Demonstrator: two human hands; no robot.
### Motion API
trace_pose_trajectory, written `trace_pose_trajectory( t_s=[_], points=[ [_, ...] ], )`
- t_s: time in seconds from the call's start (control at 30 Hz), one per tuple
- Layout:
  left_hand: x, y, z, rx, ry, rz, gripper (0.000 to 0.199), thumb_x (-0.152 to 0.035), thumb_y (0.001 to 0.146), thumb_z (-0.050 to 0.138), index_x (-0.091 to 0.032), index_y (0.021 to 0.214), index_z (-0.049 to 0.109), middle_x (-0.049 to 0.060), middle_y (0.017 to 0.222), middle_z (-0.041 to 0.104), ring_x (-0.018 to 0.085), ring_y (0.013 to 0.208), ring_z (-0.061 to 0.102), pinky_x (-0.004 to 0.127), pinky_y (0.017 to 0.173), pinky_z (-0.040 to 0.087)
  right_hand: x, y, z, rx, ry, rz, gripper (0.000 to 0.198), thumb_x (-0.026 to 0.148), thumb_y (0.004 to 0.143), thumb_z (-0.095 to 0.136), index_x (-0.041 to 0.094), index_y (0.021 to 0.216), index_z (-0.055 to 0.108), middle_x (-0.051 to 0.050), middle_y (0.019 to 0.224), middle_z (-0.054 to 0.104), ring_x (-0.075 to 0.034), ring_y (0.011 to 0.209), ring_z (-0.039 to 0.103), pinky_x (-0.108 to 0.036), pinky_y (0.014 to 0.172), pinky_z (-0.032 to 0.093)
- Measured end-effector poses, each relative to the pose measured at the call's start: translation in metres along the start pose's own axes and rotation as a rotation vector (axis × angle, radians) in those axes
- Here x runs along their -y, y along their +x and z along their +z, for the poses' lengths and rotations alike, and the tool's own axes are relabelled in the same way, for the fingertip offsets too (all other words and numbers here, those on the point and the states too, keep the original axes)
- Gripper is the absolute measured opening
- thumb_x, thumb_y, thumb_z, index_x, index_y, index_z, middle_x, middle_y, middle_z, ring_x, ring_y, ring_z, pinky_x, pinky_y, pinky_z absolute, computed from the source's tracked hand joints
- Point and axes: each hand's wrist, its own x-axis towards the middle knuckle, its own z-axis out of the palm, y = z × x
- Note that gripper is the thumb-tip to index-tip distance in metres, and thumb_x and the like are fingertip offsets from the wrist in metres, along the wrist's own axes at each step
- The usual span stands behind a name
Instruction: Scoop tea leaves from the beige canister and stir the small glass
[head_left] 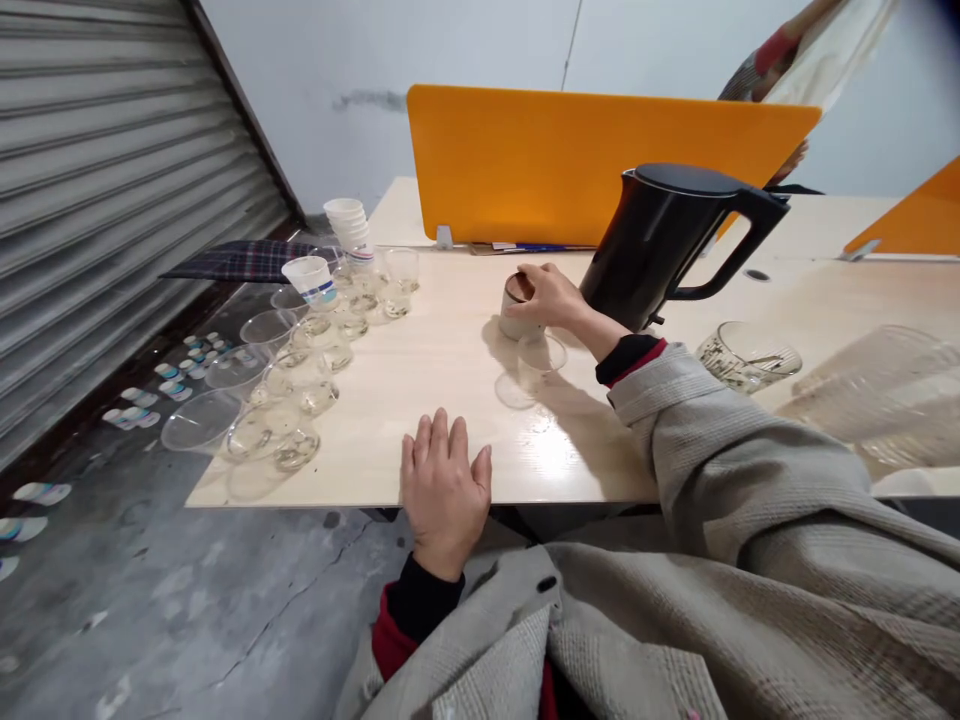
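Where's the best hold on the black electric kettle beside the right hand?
Probably the black electric kettle is best taken by its looped handle, coming in from the right. The handle juts out to that side with an open gap for fingers, and the kettle stands upright. The right hand, on a small cup, blocks the left.

**One head-worn camera, looking down across the table**

There is a single view, taken from the person's head, so no second view shares the scene with it. It faces forward and tilts down, across the near edge of the table (pixel 465 340) towards the orange divider (pixel 600 160) and the wall behind. The person's own grey sleeves fill the bottom right, very close to the lens. The left hand (pixel 444 490) lies near, at the table's front edge; the right hand (pixel 549 295) is farther out, mid-table, beside the black kettle (pixel 660 245). To the left the view takes in the floor and the roller shutter (pixel 112 170). Straight lines bow at the edges, and heights look squeezed.
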Motion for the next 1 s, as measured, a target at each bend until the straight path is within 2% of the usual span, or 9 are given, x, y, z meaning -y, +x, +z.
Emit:
trace_pose_trajectory(
  t_s=[0.07, 0.13, 0.27, 0.37, 0.47, 0.57, 0.7, 0.83, 1.0],
  points=[
    [0.0, 0.0, 0.0, 0.01, -0.013, -0.008, 0.049, -0.041, 0.106, 0.054, -0.011, 0.141, 0.069, 0.024, 0.156, 0.063, 0.045, 0.148, 0.056, 0.067, 0.123, 0.043, -0.003, -0.002, -0.005, -0.08, -0.004, -0.003, 0.064, 0.054, 0.084, 0.084, 0.02, 0.136, 0.066, -0.019, 0.128, 0.065, -0.035, 0.111, 0.067, -0.051, 0.097, 0.059],
    [0.0, 0.001, 0.0, 0.013, -0.02, -0.013, 0.049, -0.042, 0.106, 0.053, -0.012, 0.141, 0.069, 0.023, 0.156, 0.062, 0.045, 0.149, 0.055, 0.068, 0.123, 0.042, 0.004, -0.008, -0.022, -0.147, -0.032, 0.021, 0.068, 0.053, 0.086, 0.084, 0.017, 0.14, 0.063, -0.019, 0.131, 0.063, -0.036, 0.117, 0.066, -0.054, 0.101, 0.057],
    [0.0, 0.001, 0.0, 0.02, -0.036, -0.031, 0.049, -0.043, 0.106, 0.053, -0.013, 0.142, 0.069, 0.023, 0.157, 0.062, 0.044, 0.151, 0.054, 0.068, 0.125, 0.04, 0.042, -0.041, -0.085, -0.204, -0.124, 0.086, 0.08, 0.053, 0.093, 0.079, 0.006, 0.152, 0.053, -0.021, 0.14, 0.056, -0.034, 0.132, 0.06, -0.05, 0.117, 0.046],
    [0.0, 0.001, -0.001, 0.022, -0.01, -0.019, 0.051, -0.043, 0.106, 0.053, -0.011, 0.142, 0.069, 0.024, 0.158, 0.061, 0.045, 0.15, 0.055, 0.067, 0.125, 0.04, 0.069, -0.085, -0.133, -0.272, -0.091, -0.009, 0.086, 0.054, 0.086, 0.088, 0.015, 0.155, 0.055, -0.017, 0.138, 0.059, -0.037, 0.134, 0.058, -0.057, 0.123, 0.043],
    [0.0, 0.001, -0.001, 0.016, 0.0, -0.013, 0.05, -0.042, 0.106, 0.054, -0.01, 0.141, 0.069, 0.024, 0.157, 0.062, 0.045, 0.149, 0.056, 0.066, 0.126, 0.04, 0.083, -0.135, -0.155, -0.255, -0.035, -0.139, 0.078, 0.06, 0.087, 0.083, 0.024, 0.153, 0.061, -0.012, 0.132, 0.064, -0.039, 0.132, 0.061, -0.064, 0.119, 0.046],
    [0.0, 0.003, -0.001, 0.018, -0.005, -0.012, 0.051, -0.042, 0.106, 0.053, -0.01, 0.141, 0.069, 0.024, 0.157, 0.061, 0.045, 0.149, 0.055, 0.066, 0.126, 0.04, 0.087, -0.177, -0.142, -0.166, 0.018, -0.202, 0.076, 0.056, 0.085, 0.086, 0.033, 0.152, 0.061, -0.011, 0.135, 0.066, -0.04, 0.13, 0.064, -0.063, 0.113, 0.052],
    [-0.001, 0.004, -0.001, 0.028, -0.011, -0.019, 0.051, -0.042, 0.106, 0.053, -0.011, 0.142, 0.069, 0.024, 0.158, 0.061, 0.045, 0.151, 0.054, 0.067, 0.126, 0.039, 0.086, -0.207, -0.093, -0.02, 0.064, -0.143, 0.081, 0.047, 0.081, 0.088, 0.032, 0.154, 0.058, -0.013, 0.142, 0.064, -0.041, 0.127, 0.066, -0.06, 0.107, 0.058],
    [0.0, 0.005, -0.001, 0.022, 0.001, -0.016, 0.05, -0.042, 0.106, 0.052, -0.012, 0.141, 0.069, 0.023, 0.157, 0.062, 0.044, 0.149, 0.055, 0.065, 0.125, 0.04, 0.084, -0.212, -0.056, 0.067, 0.063, -0.086, 0.084, 0.046, 0.079, 0.088, 0.029, 0.155, 0.057, -0.015, 0.145, 0.062, -0.04, 0.127, 0.066, -0.057, 0.102, 0.061],
    [0.0, 0.004, 0.0, 0.013, -0.014, -0.015, 0.048, -0.042, 0.106, 0.052, -0.014, 0.141, 0.069, 0.022, 0.157, 0.062, 0.043, 0.15, 0.055, 0.066, 0.125, 0.04, 0.083, -0.207, -0.049, 0.109, 0.0, -0.108, 0.087, 0.05, 0.082, 0.086, 0.03, 0.159, 0.053, -0.017, 0.15, 0.06, -0.041, 0.134, 0.063, -0.058, 0.101, 0.061]
  ],
)
